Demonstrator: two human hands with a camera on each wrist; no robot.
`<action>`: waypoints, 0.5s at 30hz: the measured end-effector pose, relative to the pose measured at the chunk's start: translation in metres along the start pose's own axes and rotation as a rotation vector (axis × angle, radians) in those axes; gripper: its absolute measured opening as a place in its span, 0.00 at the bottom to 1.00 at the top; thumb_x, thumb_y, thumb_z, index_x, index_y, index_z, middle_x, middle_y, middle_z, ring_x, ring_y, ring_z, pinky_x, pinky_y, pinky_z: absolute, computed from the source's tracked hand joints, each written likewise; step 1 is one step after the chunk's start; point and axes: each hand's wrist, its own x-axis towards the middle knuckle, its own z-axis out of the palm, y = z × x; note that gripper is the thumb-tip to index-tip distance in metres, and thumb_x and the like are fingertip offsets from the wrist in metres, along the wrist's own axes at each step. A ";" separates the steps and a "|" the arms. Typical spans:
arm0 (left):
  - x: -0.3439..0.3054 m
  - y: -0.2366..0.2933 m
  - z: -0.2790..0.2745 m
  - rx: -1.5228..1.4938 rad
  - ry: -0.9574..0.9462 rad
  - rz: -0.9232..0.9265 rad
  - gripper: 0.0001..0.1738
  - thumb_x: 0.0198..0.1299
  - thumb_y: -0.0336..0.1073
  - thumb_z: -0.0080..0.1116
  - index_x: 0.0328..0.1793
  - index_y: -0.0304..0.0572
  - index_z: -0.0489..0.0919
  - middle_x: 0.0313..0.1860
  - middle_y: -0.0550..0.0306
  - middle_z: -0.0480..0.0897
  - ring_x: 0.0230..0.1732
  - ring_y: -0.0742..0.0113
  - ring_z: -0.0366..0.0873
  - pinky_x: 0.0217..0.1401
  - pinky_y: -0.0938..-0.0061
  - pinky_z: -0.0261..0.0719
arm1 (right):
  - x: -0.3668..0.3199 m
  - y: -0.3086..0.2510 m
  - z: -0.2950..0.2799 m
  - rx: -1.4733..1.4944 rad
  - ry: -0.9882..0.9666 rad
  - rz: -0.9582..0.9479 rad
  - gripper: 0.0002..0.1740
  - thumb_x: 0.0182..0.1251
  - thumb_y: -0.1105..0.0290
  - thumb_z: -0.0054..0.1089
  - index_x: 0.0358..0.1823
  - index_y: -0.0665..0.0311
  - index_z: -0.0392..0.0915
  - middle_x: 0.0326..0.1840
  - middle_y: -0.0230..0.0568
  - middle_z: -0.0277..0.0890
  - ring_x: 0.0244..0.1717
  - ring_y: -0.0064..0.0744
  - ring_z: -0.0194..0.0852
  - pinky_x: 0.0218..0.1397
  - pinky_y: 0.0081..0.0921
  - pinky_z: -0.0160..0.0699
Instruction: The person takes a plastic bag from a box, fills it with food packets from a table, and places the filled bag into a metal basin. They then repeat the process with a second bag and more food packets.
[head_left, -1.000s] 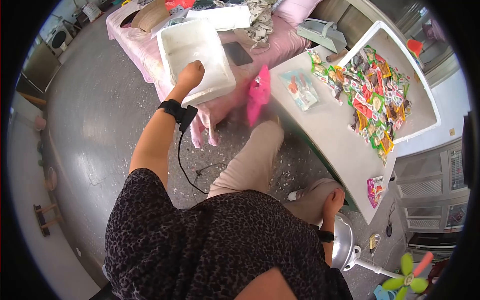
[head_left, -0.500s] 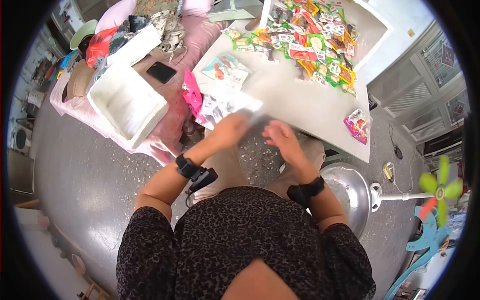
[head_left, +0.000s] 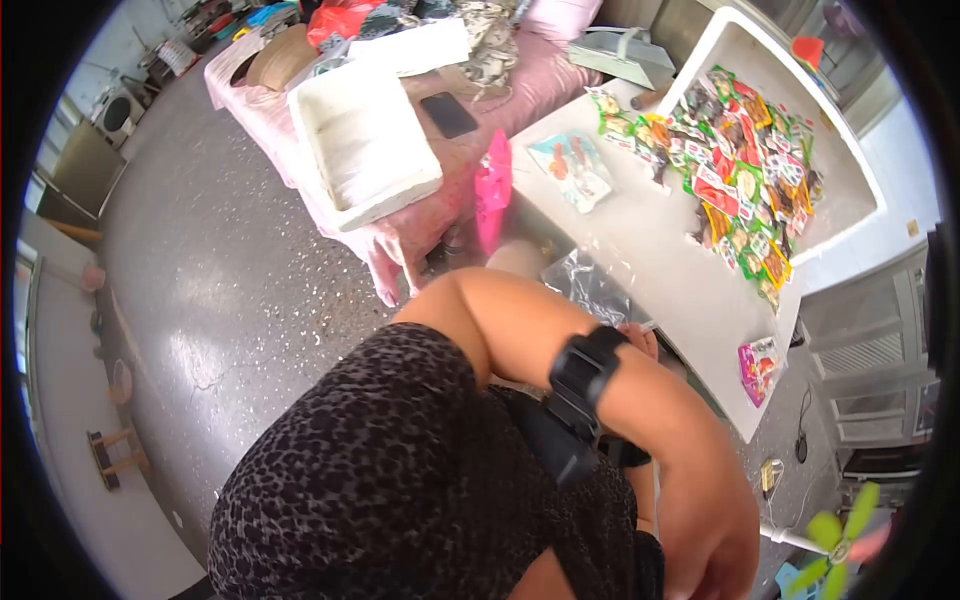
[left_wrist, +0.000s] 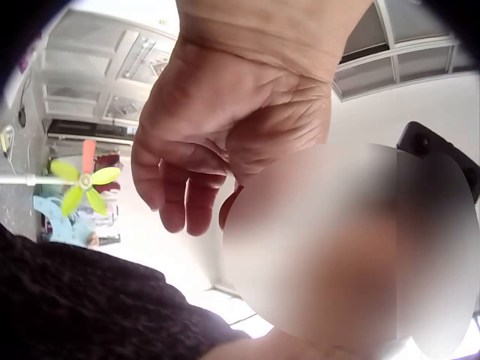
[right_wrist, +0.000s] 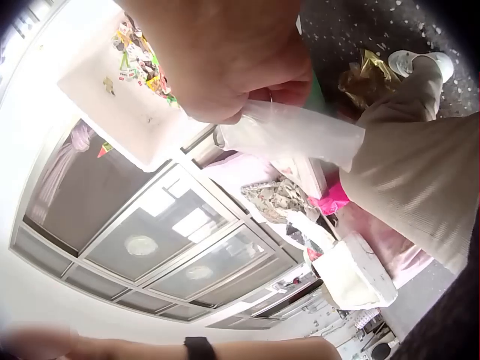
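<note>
My left forearm crosses in front of my body. The left hand (head_left: pixel 710 545) hangs at the lower right of the head view, close to the camera. In the left wrist view its fingers (left_wrist: pixel 199 202) droop loosely curled, with nothing seen in them. My right hand (head_left: pixel 640 340), mostly hidden behind the left forearm, is at the near table edge. It grips a translucent plastic bag (right_wrist: pixel 292 135), which trails from its curled fingers in the right wrist view. In the head view the bag (head_left: pixel 590 285) lies crumpled over the edge.
On the white table (head_left: pixel 690 310) are a flat printed packet (head_left: pixel 570 170), a pink snack pack (head_left: pixel 757 370) and a tipped foam box (head_left: pixel 850 215) with many small snack packets spilling out. Left of it, another foam box (head_left: pixel 370 150) and a phone (head_left: pixel 449 115) rest on pink cloth.
My left hand was over the left foam box, then beside the right hand at the bag; now it has swung across to the right. The right hand has moved from my knee to the table edge.
</note>
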 end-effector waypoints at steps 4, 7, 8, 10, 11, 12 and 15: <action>0.029 0.011 0.011 0.217 -0.028 -0.096 0.16 0.44 0.34 0.55 0.42 0.40 0.74 0.38 0.53 0.77 0.38 0.65 0.74 0.41 0.72 0.69 | -0.010 -0.005 0.007 0.002 0.114 0.029 0.05 0.59 0.70 0.46 0.29 0.62 0.66 0.26 0.34 0.69 0.28 0.24 0.67 0.33 0.20 0.68; 0.029 0.007 0.013 0.200 -0.016 -0.088 0.15 0.44 0.34 0.55 0.41 0.39 0.73 0.37 0.53 0.77 0.37 0.65 0.74 0.40 0.72 0.69 | -0.012 -0.006 -0.001 -0.016 0.110 0.020 0.05 0.59 0.69 0.46 0.28 0.62 0.66 0.26 0.34 0.69 0.27 0.24 0.68 0.30 0.22 0.68; 0.029 0.006 0.013 0.195 -0.016 -0.085 0.15 0.44 0.34 0.55 0.40 0.39 0.73 0.37 0.53 0.77 0.37 0.65 0.74 0.40 0.72 0.69 | -0.014 -0.008 -0.003 -0.013 0.120 0.026 0.05 0.59 0.69 0.47 0.28 0.62 0.66 0.25 0.34 0.69 0.27 0.24 0.68 0.29 0.22 0.67; 0.027 0.005 0.013 0.180 -0.015 -0.085 0.14 0.44 0.34 0.55 0.40 0.39 0.73 0.36 0.54 0.76 0.36 0.65 0.73 0.39 0.73 0.69 | -0.015 -0.009 -0.002 -0.006 0.137 0.024 0.05 0.59 0.69 0.47 0.28 0.62 0.66 0.25 0.34 0.69 0.27 0.24 0.68 0.29 0.22 0.67; 0.031 0.003 0.014 0.171 -0.023 -0.083 0.14 0.44 0.34 0.55 0.39 0.39 0.73 0.36 0.54 0.76 0.36 0.65 0.73 0.39 0.73 0.69 | -0.015 -0.010 -0.001 0.000 0.147 0.022 0.05 0.59 0.69 0.47 0.28 0.62 0.66 0.25 0.34 0.69 0.27 0.25 0.68 0.29 0.22 0.67; 0.033 0.001 0.015 0.161 -0.030 -0.084 0.14 0.44 0.34 0.55 0.39 0.39 0.73 0.36 0.54 0.76 0.36 0.65 0.73 0.39 0.73 0.69 | -0.015 -0.012 -0.001 0.008 0.157 0.019 0.05 0.59 0.69 0.47 0.28 0.62 0.66 0.25 0.34 0.69 0.27 0.25 0.68 0.29 0.22 0.67; 0.037 -0.003 0.016 0.145 -0.037 -0.083 0.14 0.44 0.34 0.55 0.38 0.39 0.73 0.35 0.54 0.76 0.35 0.66 0.73 0.38 0.73 0.69 | -0.019 -0.014 0.002 0.029 0.185 0.007 0.05 0.59 0.69 0.47 0.28 0.62 0.66 0.25 0.34 0.69 0.26 0.25 0.68 0.29 0.22 0.67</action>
